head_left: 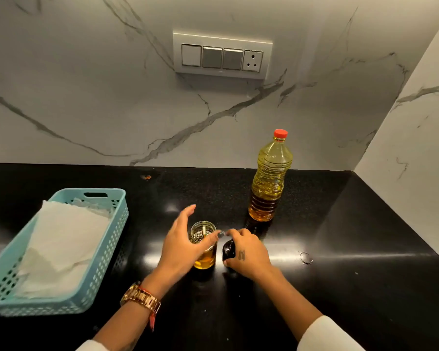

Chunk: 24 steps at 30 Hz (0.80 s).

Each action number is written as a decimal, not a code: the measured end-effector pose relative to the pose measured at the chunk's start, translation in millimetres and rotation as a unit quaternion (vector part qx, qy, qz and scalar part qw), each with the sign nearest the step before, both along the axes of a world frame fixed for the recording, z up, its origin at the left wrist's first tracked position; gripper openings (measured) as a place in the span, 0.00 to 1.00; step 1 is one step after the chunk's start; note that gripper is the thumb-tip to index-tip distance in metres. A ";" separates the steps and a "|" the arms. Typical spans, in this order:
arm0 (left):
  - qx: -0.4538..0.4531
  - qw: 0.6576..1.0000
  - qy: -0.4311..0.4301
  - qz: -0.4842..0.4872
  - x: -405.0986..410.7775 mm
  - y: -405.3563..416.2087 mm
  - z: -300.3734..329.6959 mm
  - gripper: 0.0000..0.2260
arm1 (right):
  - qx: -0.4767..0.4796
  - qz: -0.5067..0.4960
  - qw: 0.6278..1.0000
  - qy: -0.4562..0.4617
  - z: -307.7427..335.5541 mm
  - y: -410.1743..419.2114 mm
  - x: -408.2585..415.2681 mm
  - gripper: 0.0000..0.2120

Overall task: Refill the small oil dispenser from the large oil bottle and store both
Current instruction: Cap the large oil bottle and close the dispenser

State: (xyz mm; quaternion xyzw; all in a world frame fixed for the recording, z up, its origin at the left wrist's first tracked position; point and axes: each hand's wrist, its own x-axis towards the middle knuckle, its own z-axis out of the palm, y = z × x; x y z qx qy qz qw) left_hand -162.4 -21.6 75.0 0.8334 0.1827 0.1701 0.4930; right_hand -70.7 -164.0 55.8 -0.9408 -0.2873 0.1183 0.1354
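A small glass oil dispenser [205,257] stands on the black counter with its mouth uncovered and a little yellow oil at the bottom. My left hand [181,243] wraps its left side, thumb across the front, fingers spread. Just right of it, my right hand [246,252] grips the dispenser's black top [228,250], held low by the counter. The large oil bottle [270,178] with a red cap stands upright behind them, near the wall, mostly full of yellow oil.
A light blue perforated basket [107,252] lined with white paper towel sits at the left of the counter [352,249]. A small clear ring-shaped mark [306,257] lies right of my hands. A marble wall with a switch panel [222,57] rises behind; another wall closes the right.
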 end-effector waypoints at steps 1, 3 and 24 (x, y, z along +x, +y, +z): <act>0.001 1.000 0.009 -0.006 -1.3 -0.4 -8.9 0.42 | -0.023 0.001 1.000 -0.009 -3.1 1.6 0.2 0.31; 0.000 1.000 0.015 -0.011 -1.3 -2.6 -22.6 0.42 | -0.039 0.004 0.999 -0.026 -7.9 3.3 1.6 0.28; -0.041 0.999 -0.013 0.004 1.6 2.7 -48.4 0.29 | -0.005 0.281 0.960 -0.005 102.2 43.2 1.1 0.25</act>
